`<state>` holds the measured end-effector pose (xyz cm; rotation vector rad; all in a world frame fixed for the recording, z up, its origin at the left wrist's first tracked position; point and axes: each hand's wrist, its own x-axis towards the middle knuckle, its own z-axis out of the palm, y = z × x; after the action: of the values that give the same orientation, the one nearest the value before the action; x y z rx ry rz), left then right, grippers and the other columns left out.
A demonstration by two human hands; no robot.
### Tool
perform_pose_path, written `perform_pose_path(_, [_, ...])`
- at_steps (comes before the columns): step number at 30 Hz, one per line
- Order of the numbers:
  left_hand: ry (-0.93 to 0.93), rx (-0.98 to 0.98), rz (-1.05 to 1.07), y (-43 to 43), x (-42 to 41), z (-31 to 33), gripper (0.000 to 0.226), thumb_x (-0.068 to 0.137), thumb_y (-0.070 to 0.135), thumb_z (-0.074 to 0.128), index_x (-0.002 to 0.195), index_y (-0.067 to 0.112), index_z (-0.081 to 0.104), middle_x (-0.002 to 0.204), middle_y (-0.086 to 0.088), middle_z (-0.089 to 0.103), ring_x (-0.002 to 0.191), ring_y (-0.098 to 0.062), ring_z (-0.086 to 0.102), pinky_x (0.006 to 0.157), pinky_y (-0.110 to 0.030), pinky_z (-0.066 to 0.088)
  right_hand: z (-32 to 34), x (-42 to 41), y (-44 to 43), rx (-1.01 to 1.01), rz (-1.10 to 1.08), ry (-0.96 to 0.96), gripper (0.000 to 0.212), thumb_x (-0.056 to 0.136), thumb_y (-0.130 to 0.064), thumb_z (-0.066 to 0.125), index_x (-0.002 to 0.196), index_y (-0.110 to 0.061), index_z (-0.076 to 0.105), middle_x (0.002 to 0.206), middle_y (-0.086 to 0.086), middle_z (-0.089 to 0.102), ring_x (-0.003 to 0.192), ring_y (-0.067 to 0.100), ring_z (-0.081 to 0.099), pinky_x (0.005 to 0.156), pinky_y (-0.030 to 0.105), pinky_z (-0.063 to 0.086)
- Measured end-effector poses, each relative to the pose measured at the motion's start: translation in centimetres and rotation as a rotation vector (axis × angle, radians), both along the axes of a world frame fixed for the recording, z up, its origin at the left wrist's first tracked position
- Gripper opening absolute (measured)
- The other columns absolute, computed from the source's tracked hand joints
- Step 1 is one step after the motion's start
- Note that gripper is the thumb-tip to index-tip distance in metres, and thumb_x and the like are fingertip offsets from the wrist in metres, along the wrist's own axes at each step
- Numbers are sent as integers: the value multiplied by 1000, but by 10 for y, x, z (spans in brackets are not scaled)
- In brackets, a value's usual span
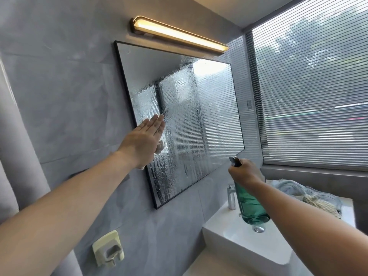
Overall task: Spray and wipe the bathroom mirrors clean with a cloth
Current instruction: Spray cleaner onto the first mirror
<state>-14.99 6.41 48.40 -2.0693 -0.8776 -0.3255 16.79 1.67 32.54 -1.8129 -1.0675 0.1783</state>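
Head cam: mirror (199, 120) wet w/ droplets (lamp (179, 34) lit above); grey wall (59, 86).

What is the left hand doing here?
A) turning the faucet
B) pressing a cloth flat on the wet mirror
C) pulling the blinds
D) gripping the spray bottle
B: the left hand, fingers straight, presses a white cloth against the droplet-covered mirror, while the right hand grips the green spray bottle.

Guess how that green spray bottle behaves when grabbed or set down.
Likely light: the bottle looks thin see-through plastic, fill unclear. Tall and narrow, so apt to tip. The right hand grips its neck, probably the stiffest part.
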Motion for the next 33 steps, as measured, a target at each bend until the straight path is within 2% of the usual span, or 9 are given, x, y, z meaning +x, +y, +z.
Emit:
perform_pose_path(8, [34, 14, -10, 6, 6, -2, 71, 101, 35, 18, 161, 6, -8, 168, -10, -19, 156, -22, -19, 127, -36, -10, 15, 12, 11, 35, -56, -40, 19, 93, -35, 55, 88, -19, 63, 84, 1, 67, 76, 23, 60, 69, 33, 43])
perform_pose_path(12, [58, 7, -38, 9, 8, -5, 74, 95, 38, 4, 160, 6, -8, 168, -11, -18, 156, -23, -18, 126, -36, -11, 19, 22, 20, 37, -58, 12, 23, 93, -36, 54, 93, -17, 66, 89, 5, 71, 74, 24, 61, 62, 32, 42])
perform_pose_path(15, [66, 6, -69, 14, 9, -5, 82, 85, 41, -10, 160, 6, -8, 168, -10, -17, 155, -22, -19, 126, -35, -10, 22, 26, 26, 86, -40, 102, 28, 90, -39, 52, 102, -21, 69, 93, 4, 74, 79, 28, 67, 69, 37, 56])
perform_pose_path(17, [67, 29, -96, 19, 8, -5, 81, 87, 40, -9, 160, 6, -5, 169, -10, -15, 156, -22, -16, 127, -37, -7, 25, 26, 31, 98, -33, 94, 25, 90, -36, 53, 96, -18, 69, 91, 6, 72, 79, 28, 66, 69, 36, 55])
perform_pose_path(20, [70, 58, -109, 27, 6, -5, 79, 89, 40, -8, 160, 5, -5, 169, -11, -15, 156, -23, -16, 128, -38, -6, 35, 26, 42, 119, -29, 75, 19, 89, -34, 55, 87, -17, 63, 86, 7, 69, 77, 28, 62, 62, 32, 42])
perform_pose_path(23, [73, 50, -133, 35, 5, -7, 77, 89, 38, -5, 160, 6, -5, 169, -10, -14, 157, -24, -15, 129, -39, -3, 50, 26, 53, 149, -12, 24, 17, 89, -34, 56, 80, -19, 58, 79, 3, 63, 73, 26, 56, 60, 32, 37])
perform_pose_path(28, [65, 104, -172, 54, 2, -7, 71, 99, 31, 28, 161, 4, 6, 170, -12, -3, 158, -27, -3, 129, -43, 10, 79, 25, 72, 215, -40, -25, 21, 89, -37, 54, 81, -19, 60, 77, 2, 63, 74, 28, 57, 62, 33, 39])
perform_pose_path(30, [67, 119, -166, 58, 1, -4, 71, 98, 30, 25, 161, 4, 6, 170, -12, -4, 158, -27, -3, 129, -43, 11, 89, 22, 78, 222, -52, -54, 27, 90, -43, 51, 85, -19, 62, 80, 3, 65, 76, 29, 59, 66, 34, 42])
perform_pose_path(33, [61, 152, -186, 63, 0, 0, 71, 96, 32, 15, 161, 3, 11, 170, -13, 2, 158, -27, 1, 129, -41, 10, 102, 20, 82, 239, -44, -73, 22, 89, -39, 51, 87, -19, 61, 82, 3, 64, 77, 28, 59, 69, 35, 43])
